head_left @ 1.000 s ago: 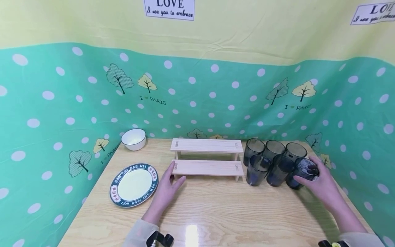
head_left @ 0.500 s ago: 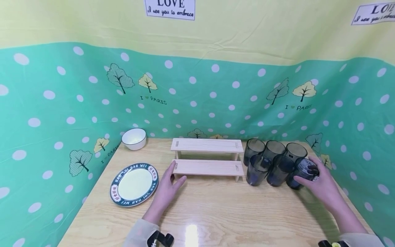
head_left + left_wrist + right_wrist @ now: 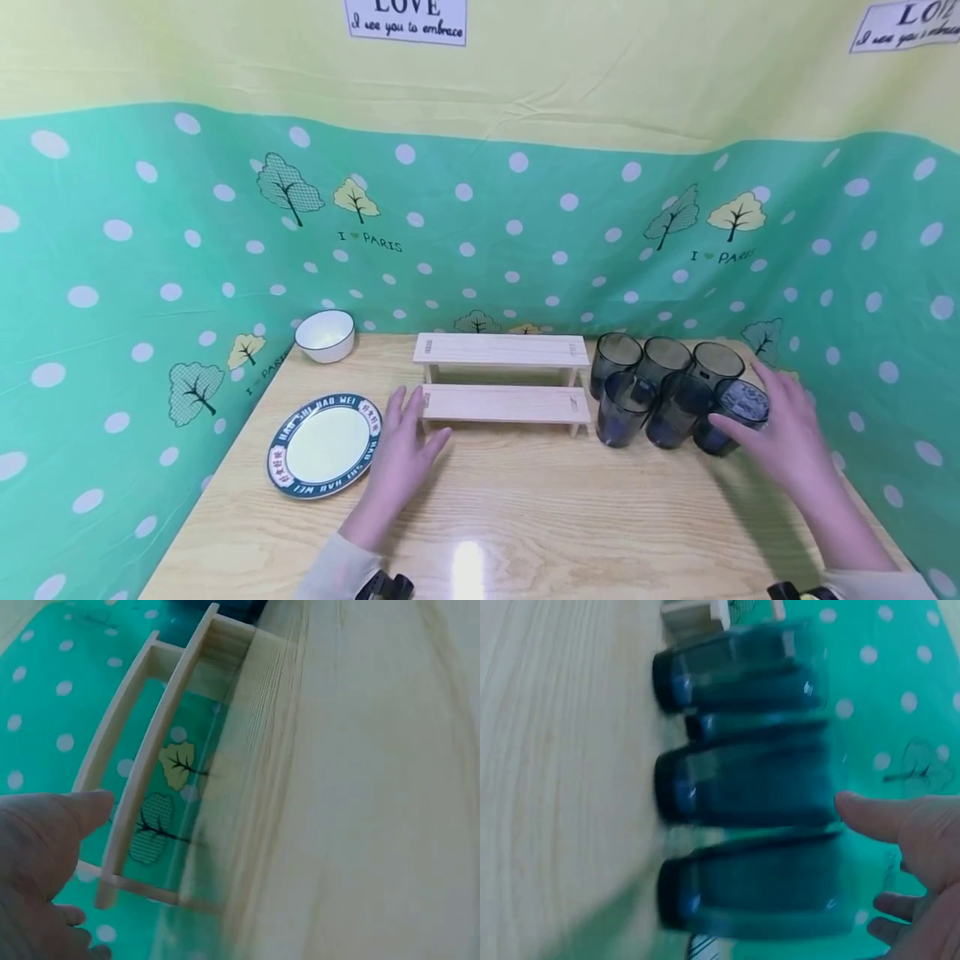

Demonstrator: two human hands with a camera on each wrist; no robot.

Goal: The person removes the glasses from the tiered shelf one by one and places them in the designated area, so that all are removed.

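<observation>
My left hand (image 3: 401, 454) is by the left end of the lower wooden shelf (image 3: 506, 404), its fingers spread and holding nothing. In the left wrist view, the thumb of the left hand (image 3: 41, 851) points at the shelf's end. Behind the lower shelf is a matching upper shelf (image 3: 501, 349). At the right, my right hand (image 3: 787, 442) is loosely spread beside the front right dark glass tumbler (image 3: 720, 433). Several such tumblers stand upright in two rows. The right wrist view has the thumb of the right hand (image 3: 922, 847) near the tumbler rims.
A white plate (image 3: 326, 446) with a blue lettered rim lies left of the left hand. Behind it, a white bowl (image 3: 324, 340) stands at the table's back left corner. Polka-dot green cloth (image 3: 480, 225) closes in the back and sides of the wooden table (image 3: 570, 517).
My left fingers have come off the shelf end and spread. The right fingers have opened away from the front right tumbler. Shelves and tumblers stay where they were.
</observation>
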